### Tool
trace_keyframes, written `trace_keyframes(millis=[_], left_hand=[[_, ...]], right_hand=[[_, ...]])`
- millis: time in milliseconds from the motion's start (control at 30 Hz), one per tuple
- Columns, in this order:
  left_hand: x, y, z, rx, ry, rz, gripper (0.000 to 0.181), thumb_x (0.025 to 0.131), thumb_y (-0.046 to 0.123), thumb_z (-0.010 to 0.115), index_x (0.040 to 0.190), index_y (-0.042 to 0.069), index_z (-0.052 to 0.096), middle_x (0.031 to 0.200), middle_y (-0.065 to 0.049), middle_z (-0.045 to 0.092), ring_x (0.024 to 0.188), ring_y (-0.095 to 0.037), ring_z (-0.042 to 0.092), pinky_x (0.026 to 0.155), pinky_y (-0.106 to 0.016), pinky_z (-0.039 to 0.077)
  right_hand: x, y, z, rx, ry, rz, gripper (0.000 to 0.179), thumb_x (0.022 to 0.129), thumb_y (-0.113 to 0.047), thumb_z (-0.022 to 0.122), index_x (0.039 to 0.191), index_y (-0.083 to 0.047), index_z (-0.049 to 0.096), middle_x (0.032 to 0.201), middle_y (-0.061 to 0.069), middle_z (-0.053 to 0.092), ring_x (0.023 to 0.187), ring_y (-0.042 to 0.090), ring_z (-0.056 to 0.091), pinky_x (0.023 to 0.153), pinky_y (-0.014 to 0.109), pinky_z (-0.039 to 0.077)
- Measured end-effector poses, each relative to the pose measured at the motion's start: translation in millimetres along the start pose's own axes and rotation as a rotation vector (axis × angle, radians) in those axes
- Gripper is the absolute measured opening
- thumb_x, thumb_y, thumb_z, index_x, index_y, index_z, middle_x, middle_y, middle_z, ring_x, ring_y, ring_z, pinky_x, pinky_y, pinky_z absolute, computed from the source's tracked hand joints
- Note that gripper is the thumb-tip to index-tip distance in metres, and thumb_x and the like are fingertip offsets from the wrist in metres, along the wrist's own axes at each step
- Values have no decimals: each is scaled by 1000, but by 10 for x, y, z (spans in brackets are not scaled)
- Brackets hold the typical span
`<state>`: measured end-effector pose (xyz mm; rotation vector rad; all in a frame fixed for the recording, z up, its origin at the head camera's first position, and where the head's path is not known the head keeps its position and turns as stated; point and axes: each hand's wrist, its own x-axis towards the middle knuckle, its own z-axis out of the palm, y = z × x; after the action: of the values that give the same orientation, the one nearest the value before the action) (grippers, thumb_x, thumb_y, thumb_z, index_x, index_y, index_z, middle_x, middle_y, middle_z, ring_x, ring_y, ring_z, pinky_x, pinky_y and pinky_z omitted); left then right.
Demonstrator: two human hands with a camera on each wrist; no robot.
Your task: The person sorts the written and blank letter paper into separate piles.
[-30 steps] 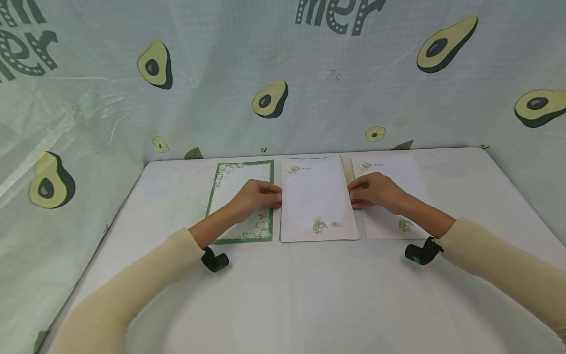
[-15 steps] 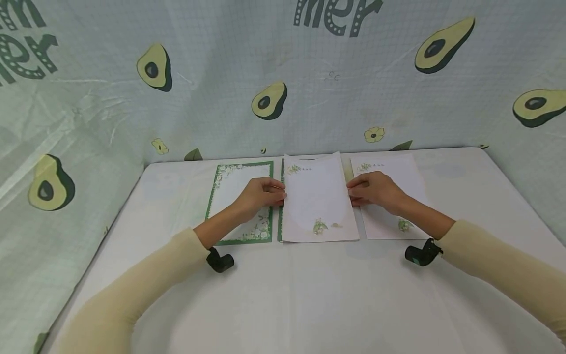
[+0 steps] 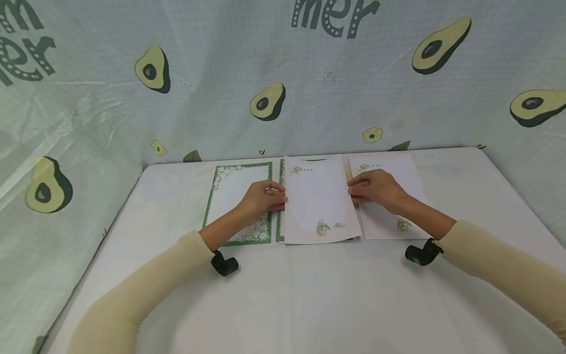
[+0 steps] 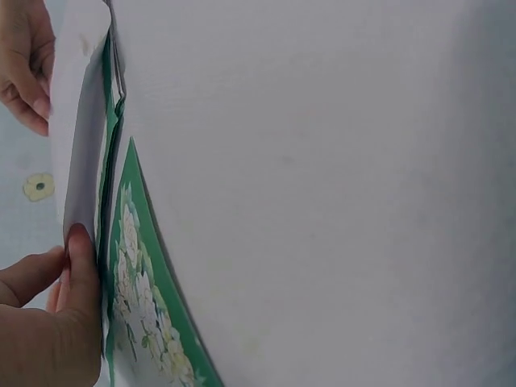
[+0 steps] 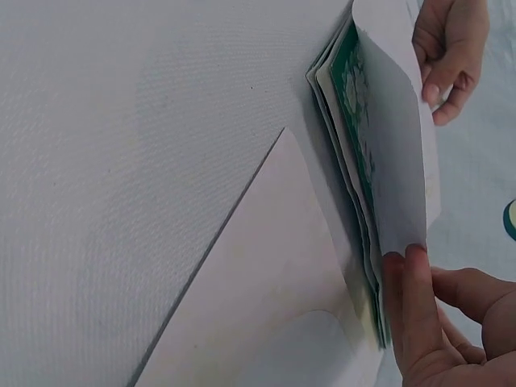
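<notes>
Sheet | long axis near-far, txt at far end | hands pinch L+R edges

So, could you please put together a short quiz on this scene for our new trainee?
1. True or false: the left grip and the right grip both hold the raised sheet.

2. Fill in the blank: the lower sheet, seen just beneath the raised one in the right wrist view, has a ____ border.

3. In the head view, what lies on the table immediately to the right of the raised sheet?

Key:
1. True; each pinches one of its side edges.
2. Green.
3. A pale sheet with printed flowers, partly hidden by the right hand and arm.
</notes>
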<state>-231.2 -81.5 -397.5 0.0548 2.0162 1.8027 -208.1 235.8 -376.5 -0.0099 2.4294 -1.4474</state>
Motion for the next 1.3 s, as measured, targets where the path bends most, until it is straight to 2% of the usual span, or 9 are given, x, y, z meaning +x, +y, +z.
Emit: trace_keyframes(millis=[300,700,1067,1300], left_hand=[[41,-65,-4,-46,13,-19,30,95,-9,66,123,-8,58,94,-9,73,80,-13,72,80,-29,64],[3,-59,34,-74,25,-23,30,94,-10,66,123,-9,58,92,-7,71,81,-13,72,80,-29,64],[-13,-69,53,-117,21,-20,34,96,-10,64,129,-12,56,100,-10,66,84,-12,70,83,-28,63],[-3,-64,53,-114,20,-13,30,97,-8,64,126,-11,58,94,-9,67,80,-13,70,79,-26,63]], right_hand=[[2,34,22,28,15,-9,35,99,-6,67,129,9,62,117,23,72,85,12,74,82,29,63],[-21,87,56,56,50,4,35,98,-6,68,129,7,61,113,19,73,83,10,73,80,27,63],[-64,194,77,115,69,-28,40,98,-10,70,132,9,59,114,19,73,82,7,72,77,22,62],[-38,245,71,126,86,-38,36,98,-10,70,129,7,62,108,13,76,80,7,73,76,21,62]])
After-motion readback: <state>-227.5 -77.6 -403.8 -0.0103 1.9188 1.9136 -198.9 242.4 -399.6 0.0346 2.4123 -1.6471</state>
